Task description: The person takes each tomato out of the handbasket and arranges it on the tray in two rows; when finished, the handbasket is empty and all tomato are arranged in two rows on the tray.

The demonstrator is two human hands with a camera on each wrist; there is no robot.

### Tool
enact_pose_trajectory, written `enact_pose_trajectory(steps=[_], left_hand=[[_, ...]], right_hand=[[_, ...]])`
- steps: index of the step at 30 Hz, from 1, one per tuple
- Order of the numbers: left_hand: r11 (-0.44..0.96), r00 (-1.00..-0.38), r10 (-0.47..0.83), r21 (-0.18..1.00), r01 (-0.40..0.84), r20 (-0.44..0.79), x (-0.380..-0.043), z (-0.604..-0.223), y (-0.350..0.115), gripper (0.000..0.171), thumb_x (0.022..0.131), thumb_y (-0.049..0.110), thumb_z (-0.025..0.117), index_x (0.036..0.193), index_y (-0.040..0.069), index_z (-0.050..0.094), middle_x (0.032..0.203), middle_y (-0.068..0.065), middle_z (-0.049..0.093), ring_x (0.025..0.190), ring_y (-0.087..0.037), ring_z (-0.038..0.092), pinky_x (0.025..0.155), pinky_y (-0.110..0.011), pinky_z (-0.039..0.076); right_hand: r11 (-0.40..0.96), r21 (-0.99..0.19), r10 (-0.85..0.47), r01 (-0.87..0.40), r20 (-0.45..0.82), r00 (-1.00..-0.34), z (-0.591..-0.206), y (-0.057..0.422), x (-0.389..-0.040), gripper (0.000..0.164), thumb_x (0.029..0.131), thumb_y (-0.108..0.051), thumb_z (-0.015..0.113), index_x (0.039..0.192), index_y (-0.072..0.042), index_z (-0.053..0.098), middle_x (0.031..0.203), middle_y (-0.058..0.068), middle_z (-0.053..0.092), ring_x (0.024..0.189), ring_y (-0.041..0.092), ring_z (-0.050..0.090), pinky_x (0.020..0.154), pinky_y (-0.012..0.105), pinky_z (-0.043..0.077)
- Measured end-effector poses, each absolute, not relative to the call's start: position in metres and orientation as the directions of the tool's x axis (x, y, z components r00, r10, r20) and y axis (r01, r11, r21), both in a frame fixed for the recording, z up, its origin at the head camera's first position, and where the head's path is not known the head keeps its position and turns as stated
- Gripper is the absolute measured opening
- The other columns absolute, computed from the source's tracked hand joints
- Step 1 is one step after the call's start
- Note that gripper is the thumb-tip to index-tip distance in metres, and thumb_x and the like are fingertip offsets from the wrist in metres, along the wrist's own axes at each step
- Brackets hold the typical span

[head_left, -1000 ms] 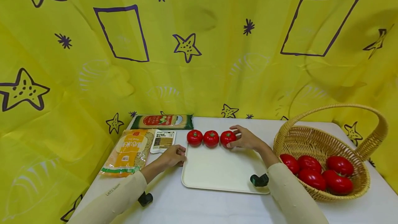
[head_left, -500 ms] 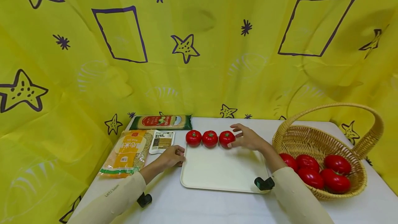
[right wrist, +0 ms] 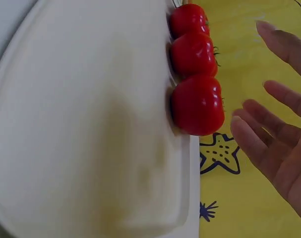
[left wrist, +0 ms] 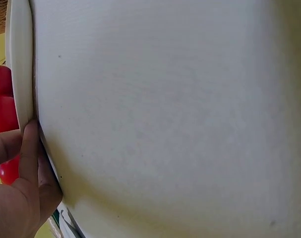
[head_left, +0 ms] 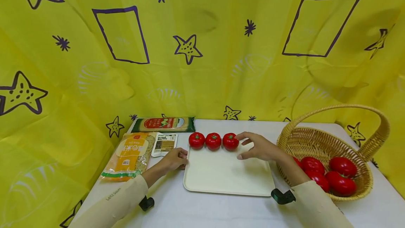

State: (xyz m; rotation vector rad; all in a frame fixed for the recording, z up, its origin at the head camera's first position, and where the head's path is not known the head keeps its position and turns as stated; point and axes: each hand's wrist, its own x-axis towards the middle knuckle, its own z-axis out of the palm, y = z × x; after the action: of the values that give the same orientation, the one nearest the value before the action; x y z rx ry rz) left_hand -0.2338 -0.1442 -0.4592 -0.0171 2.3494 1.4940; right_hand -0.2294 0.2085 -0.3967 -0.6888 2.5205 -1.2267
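Note:
Three red tomatoes stand in a row along the far edge of a cream tray (head_left: 221, 175): a left one (head_left: 197, 140), a middle one (head_left: 213, 141) and a right one (head_left: 230, 141). My right hand (head_left: 261, 147) hovers over the tray just right of the last tomato. In the right wrist view its fingers (right wrist: 284, 96) are spread and apart from the tomatoes. My left hand (head_left: 173, 159) is at the tray's left edge. The left wrist view has its thumb and fingers (left wrist: 29, 153) pinching the tray's rim (left wrist: 22, 64).
A wicker basket (head_left: 303, 140) with a tall handle holds several tomatoes (head_left: 341, 182) on the right. At the left lie an orange food bag (head_left: 129, 154), a small white packet (head_left: 164, 144) and a green noodle packet (head_left: 162, 124). A yellow patterned curtain (head_left: 215, 80) hangs behind.
My right hand has let go of the right tomato and drawn back to the right, its fingers widening. That tomato stays on the tray. My left hand keeps its place.

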Motion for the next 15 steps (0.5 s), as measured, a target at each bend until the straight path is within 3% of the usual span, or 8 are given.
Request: enact_pose_trajectory(steps=[5, 10, 15], left_hand=[[0.439, -0.937, 0.179, 0.877, -0.196, -0.299, -0.233, -0.458, -0.144, 0.033, 0.087, -0.005, 0.067, 0.118, -0.008, 0.058, 0.09, -0.009, 0.057, 0.072, -0.016, 0.058, 0.063, -0.028, 0.061], [0.443, -0.937, 0.18, 0.875, -0.195, -0.299, -0.233, -0.458, -0.144, 0.032, 0.087, -0.005, 0.067, 0.118, -0.008, 0.059, 0.09, -0.009, 0.057, 0.073, -0.016, 0.058, 0.063, -0.028, 0.061], [0.443, -0.937, 0.179, 0.875, -0.195, -0.3, -0.233, -0.458, -0.144, 0.032, 0.087, -0.005, 0.068, 0.118, -0.008, 0.059, 0.09, -0.009, 0.057, 0.073, -0.016, 0.058, 0.064, -0.029, 0.061]], right_hand=[[0.492, -0.818, -0.57, -0.298, -0.044, -0.821, -0.39, 0.227, -0.214, 0.058, 0.085, -0.02, 0.081, 0.134, -0.002, 0.055, 0.139, 0.028, 0.051, 0.123, 0.047, 0.053, 0.084, 0.031, 0.059], [0.493, -0.814, -0.615, -0.306, -0.077, -0.785, -0.383, 0.247, -0.196, 0.053, 0.087, -0.022, 0.079, 0.133, -0.005, 0.056, 0.138, 0.025, 0.052, 0.12, 0.041, 0.056, 0.085, 0.027, 0.058], [0.455, -0.827, -0.664, -0.331, -0.067, -0.745, -0.377, 0.267, -0.178, 0.05, 0.088, -0.019, 0.077, 0.132, -0.005, 0.056, 0.133, 0.025, 0.055, 0.113, 0.027, 0.06, 0.082, 0.028, 0.059]])
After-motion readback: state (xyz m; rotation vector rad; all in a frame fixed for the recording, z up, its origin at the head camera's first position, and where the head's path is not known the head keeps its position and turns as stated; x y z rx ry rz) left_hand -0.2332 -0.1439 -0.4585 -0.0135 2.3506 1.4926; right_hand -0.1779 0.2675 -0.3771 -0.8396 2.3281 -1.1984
